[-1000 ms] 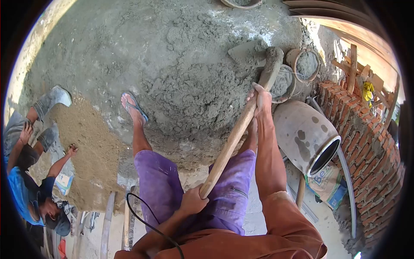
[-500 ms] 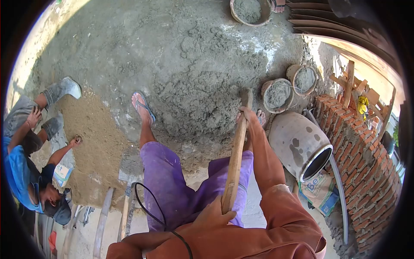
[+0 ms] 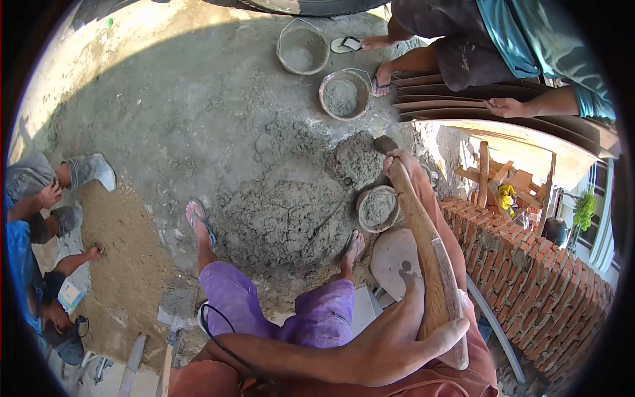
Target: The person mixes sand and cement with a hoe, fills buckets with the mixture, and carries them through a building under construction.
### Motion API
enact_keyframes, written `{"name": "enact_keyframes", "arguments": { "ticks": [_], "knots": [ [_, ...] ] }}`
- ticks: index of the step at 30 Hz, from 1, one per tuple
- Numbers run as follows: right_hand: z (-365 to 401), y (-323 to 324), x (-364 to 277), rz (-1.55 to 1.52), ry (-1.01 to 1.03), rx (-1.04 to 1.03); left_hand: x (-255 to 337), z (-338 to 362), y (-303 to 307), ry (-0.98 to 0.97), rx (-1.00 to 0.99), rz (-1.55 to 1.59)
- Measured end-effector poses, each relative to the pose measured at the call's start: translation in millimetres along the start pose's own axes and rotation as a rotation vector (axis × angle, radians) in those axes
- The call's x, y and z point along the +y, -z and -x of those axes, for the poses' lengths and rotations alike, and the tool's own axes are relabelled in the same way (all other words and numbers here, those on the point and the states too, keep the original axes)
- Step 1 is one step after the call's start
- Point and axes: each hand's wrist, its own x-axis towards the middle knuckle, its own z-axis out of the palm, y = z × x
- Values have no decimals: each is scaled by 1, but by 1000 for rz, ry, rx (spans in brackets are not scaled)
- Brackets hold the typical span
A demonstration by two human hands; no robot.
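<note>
My left hand [image 3: 397,337] is wrapped round the butt end of a long wooden handle, close to my body. Farther up, my right hand [image 3: 405,165] grips the same hoe [image 3: 430,251] near its dark metal socket. A heaped lump of wet mortar [image 3: 357,159] lies at the hoe's head and hides the blade. Just below it, a bucket [image 3: 378,209] of grey mortar stands beside my right foot. Between my feet and beyond spreads the mortar heap [image 3: 278,221] on the ground.
Two more buckets, one [image 3: 344,96] with mortar and another [image 3: 302,49], stand ahead near a person in sandals [image 3: 463,46]. A co-worker [image 3: 46,264] crouches left beside sand [image 3: 122,245]. To the right are a large pot [image 3: 395,261] and a brick stack [image 3: 529,284].
The hoe has swung up and right, with mortar now heaped at its head. My view has shifted, bringing the standing person and another bucket into sight.
</note>
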Motion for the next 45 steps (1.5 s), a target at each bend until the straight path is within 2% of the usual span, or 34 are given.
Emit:
{"name": "enact_keyframes", "arguments": {
  "ticks": [2,3,4,5,6,7,8,9,11,12,14,15,17,21,23,26,27,29,30,32,33,35,37,39,40,42,44,45],
  "knots": [
    [26,-42,-7,172,444,37,21,29,33,184,-119,-70],
    [33,-58,-4,177,447,34,20,45,58,275,-118,-121],
    [36,-74,5,251,598,66,9,61,88,368,-115,-171],
    [30,-83,15,323,749,99,-4,70,118,503,-14,-270],
    [16,-87,25,380,814,131,-26,77,154,638,85,-372],
    [-4,-92,40,393,945,156,-80,89,204,627,262,-544],
    [-26,-97,54,411,1073,178,-130,90,263,532,355,-756],
    [-48,-101,60,418,1052,183,-170,85,312,432,446,-964],
    [-88,-101,62,388,1007,229,-202,53,374,553,519,-1145],
    [-90,-103,62,381,1021,233,-205,45,380,542,508,-1153],
    [-87,-102,69,222,1061,117,-215,35,380,491,719,-1226],
    [-83,-99,71,184,1063,134,-216,38,383,507,701,-1222],
    [-69,-86,77,108,1033,102,-219,47,384,318,800,-1290],
    [-33,-82,91,7,928,-24,-200,87,354,319,855,-1389],
    [-31,-68,113,-1,796,-89,-186,121,315,380,699,-1376],
    [-68,-43,143,-52,555,-185,-183,163,261,499,667,-1425],
    [-85,-37,157,-89,479,-228,-182,167,247,530,667,-1433],
    [-128,-34,185,-187,332,-342,-183,163,228,677,800,-1455],
    [-160,-30,200,-221,229,-351,-188,162,222,708,785,-1468],
    [-204,-12,247,-253,41,-363,-204,157,212,952,826,-1400],
    [-217,-2,272,-252,-42,-369,-215,160,203,978,790,-1412],
    [-212,30,336,-263,-136,-291,-232,188,175,1173,786,-1345],
    [-176,57,385,-182,-138,-157,-234,229,155,1246,748,-1249],
    [-141,72,398,-134,-94,3,-230,248,139,1273,736,-1166],
    [-130,75,391,-137,-83,-5,-227,252,134,1241,691,-1100],
    [-105,82,367,52,91,82,-225,252,135,1195,648,-1024],
    [-91,88,336,110,260,178,-230,251,144,1121,639,-914],
    [-84,89,315,104,322,185,-238,248,154,1065,612,-954]
  ]
}}
